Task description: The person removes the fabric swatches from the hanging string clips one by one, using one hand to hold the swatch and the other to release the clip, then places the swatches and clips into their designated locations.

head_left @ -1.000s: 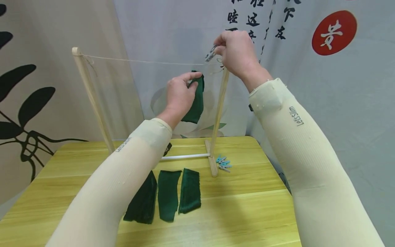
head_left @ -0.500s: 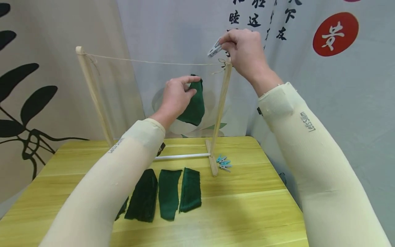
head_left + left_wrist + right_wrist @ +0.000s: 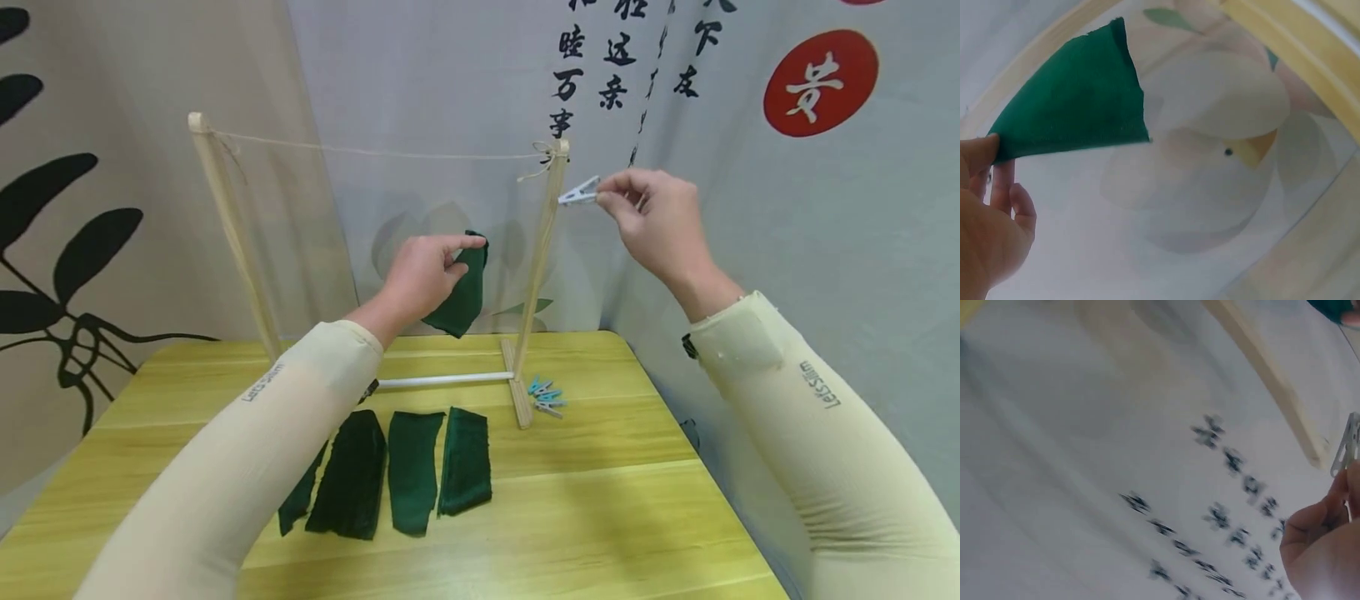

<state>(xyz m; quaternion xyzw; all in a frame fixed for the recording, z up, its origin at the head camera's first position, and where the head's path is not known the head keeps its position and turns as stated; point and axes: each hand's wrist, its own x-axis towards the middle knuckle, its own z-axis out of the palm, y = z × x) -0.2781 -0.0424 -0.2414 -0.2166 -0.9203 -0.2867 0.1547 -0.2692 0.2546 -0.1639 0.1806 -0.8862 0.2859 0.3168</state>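
Note:
My left hand [image 3: 422, 273] pinches a green cloth [image 3: 467, 292] by its upper edge, and the cloth hangs below the string [image 3: 397, 153], apart from it. In the left wrist view the same cloth [image 3: 1079, 100] fans out from between thumb and fingers. Just right of the right wooden post [image 3: 546, 225], my right hand [image 3: 660, 218] holds a pale grey clothespin [image 3: 579, 192] between thumb and fingertips. That clothespin [image 3: 1349, 444] also shows at the edge of the right wrist view. The string runs between the tops of two posts and carries nothing.
Several green cloths [image 3: 415, 473] lie in a row on the wooden table [image 3: 585, 517]; my left forearm partly covers the leftmost. Several blue and grey clothespins [image 3: 546, 397] lie beside the right post's foot [image 3: 519, 400]. A white bar [image 3: 450, 379] joins the frame low down. A printed curtain hangs behind.
My right hand has moved down and right with the clothespin, away from the string's right end. My left hand has lowered the green cloth.

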